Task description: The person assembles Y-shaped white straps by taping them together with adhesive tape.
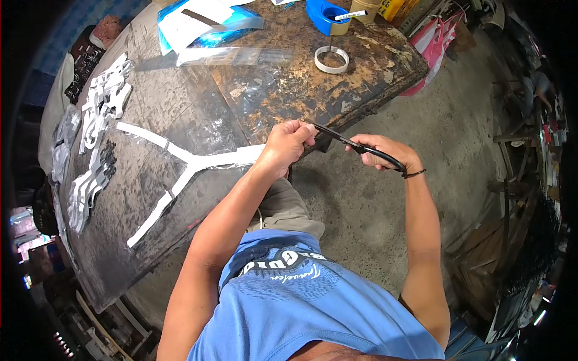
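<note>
One right hand (385, 153): wrapped round the handles of the black scissors (337, 133), mid-frame, off the table's edge, probably because the arm gets more room there.
Left hand (286, 147): fingers curled and pinched together right by the scissor tips, I'd guess to steady something small. Can't tell what, the fingers hide it.
White Y-shaped strap (192, 163): flat on the table (174, 96), left of centre, arms spread left, stem running to the left forearm. Laid out like that, it likely stays untwisted.
White strap piles (108, 102): bunched at the left of the frame, apart from the spread one, maybe so they don't tangle.
Tape roll (331, 70): lying on its side, upper middle, near the blue dispenser (319, 17), handy but out of the way imo.
</note>
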`<control>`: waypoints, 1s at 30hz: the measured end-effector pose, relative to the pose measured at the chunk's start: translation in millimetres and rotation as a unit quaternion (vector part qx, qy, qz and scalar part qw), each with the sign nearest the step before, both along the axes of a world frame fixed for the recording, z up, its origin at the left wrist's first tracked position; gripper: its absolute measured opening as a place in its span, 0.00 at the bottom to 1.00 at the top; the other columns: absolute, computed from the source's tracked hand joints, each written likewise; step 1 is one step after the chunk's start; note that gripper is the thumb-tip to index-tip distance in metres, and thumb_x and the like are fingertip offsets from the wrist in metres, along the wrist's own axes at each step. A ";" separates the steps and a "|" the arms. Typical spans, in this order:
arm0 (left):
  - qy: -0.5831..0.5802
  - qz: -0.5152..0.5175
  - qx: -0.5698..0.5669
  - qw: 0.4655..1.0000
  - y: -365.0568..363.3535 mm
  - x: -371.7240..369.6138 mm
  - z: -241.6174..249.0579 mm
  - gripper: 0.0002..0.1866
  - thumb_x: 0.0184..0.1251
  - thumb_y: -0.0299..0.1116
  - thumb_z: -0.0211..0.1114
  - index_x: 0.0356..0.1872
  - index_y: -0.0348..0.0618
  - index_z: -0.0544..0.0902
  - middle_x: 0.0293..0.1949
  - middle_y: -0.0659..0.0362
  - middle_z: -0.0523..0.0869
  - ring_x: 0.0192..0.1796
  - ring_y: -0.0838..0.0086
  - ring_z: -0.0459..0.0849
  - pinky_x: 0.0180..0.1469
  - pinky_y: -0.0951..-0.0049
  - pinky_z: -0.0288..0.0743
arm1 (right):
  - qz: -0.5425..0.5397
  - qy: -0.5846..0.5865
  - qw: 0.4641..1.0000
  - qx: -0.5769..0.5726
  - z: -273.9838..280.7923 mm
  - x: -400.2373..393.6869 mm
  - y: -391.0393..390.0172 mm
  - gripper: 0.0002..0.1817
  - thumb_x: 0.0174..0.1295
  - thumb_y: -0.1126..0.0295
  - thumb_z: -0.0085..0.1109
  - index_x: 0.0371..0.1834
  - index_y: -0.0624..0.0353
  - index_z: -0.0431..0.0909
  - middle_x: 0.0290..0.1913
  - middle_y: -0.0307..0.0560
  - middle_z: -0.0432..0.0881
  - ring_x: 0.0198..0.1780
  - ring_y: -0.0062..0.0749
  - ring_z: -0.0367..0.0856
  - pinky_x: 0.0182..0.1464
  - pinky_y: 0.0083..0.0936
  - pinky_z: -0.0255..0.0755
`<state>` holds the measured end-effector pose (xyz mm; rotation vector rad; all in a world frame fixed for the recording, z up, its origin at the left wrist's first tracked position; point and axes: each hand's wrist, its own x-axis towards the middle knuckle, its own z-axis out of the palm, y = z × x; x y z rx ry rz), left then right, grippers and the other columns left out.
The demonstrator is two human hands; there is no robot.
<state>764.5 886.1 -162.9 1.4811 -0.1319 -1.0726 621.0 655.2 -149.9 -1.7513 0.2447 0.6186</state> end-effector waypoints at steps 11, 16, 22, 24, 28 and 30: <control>0.013 0.002 0.000 1.000 2.8 0.6 -4.6 0.08 0.70 0.34 0.61 0.39 0.40 0.82 0.29 0.64 0.80 0.20 0.87 0.66 0.20 0.84 0.55 | -0.037 0.032 0.997 0.054 -9.6 -5.2 7.2 0.39 0.47 0.38 0.74 0.53 0.56 0.75 0.21 0.26 0.62 0.16 0.11 0.60 0.17 0.15 0.53; -0.006 -0.017 0.020 1.000 16.6 -12.0 1.9 0.08 0.70 0.35 0.61 0.38 0.40 0.82 0.28 0.64 0.81 0.20 0.87 0.67 0.20 0.83 0.55 | 0.020 -0.054 0.994 0.090 -35.6 -20.1 4.0 0.47 0.44 0.40 0.77 0.62 0.58 0.70 0.34 0.32 0.74 0.33 0.15 0.71 0.34 0.15 0.67; -0.081 -0.107 -0.005 0.991 38.9 -45.1 2.1 0.10 0.71 0.39 0.62 0.39 0.42 0.82 0.28 0.67 0.82 0.24 0.87 0.72 0.23 0.83 0.62 | -0.218 -0.090 0.972 -0.001 -5.8 -16.3 -23.0 0.38 0.53 0.52 0.75 0.63 0.63 0.71 0.40 0.35 0.76 0.40 0.17 0.74 0.45 0.20 0.72; -0.111 -0.126 -0.007 0.986 41.4 -51.1 -4.1 0.12 0.71 0.40 0.62 0.40 0.41 0.82 0.30 0.67 0.82 0.29 0.85 0.75 0.30 0.82 0.68 | -0.296 -0.197 0.914 -0.196 -30.6 9.0 -41.2 0.36 0.56 0.57 0.72 0.63 0.64 0.70 0.48 0.46 0.79 0.46 0.26 0.78 0.50 0.26 0.74; -0.152 -0.119 -0.015 0.981 43.7 -53.8 -0.8 0.13 0.72 0.39 0.62 0.41 0.36 0.82 0.31 0.65 0.82 0.35 0.81 0.78 0.40 0.79 0.73 | -0.315 -0.161 0.854 -0.382 -30.3 56.8 -71.5 0.34 0.55 0.60 0.69 0.65 0.60 0.70 0.54 0.59 0.79 0.55 0.44 0.80 0.57 0.37 0.73; -0.202 -0.087 0.017 0.975 48.5 -50.8 -1.7 0.13 0.72 0.39 0.62 0.42 0.36 0.81 0.30 0.64 0.81 0.36 0.81 0.78 0.41 0.78 0.73 | -0.271 -0.173 0.799 -0.508 -40.6 76.7 -78.9 0.30 0.57 0.61 0.66 0.65 0.54 0.72 0.58 0.63 0.77 0.59 0.55 0.77 0.59 0.44 0.72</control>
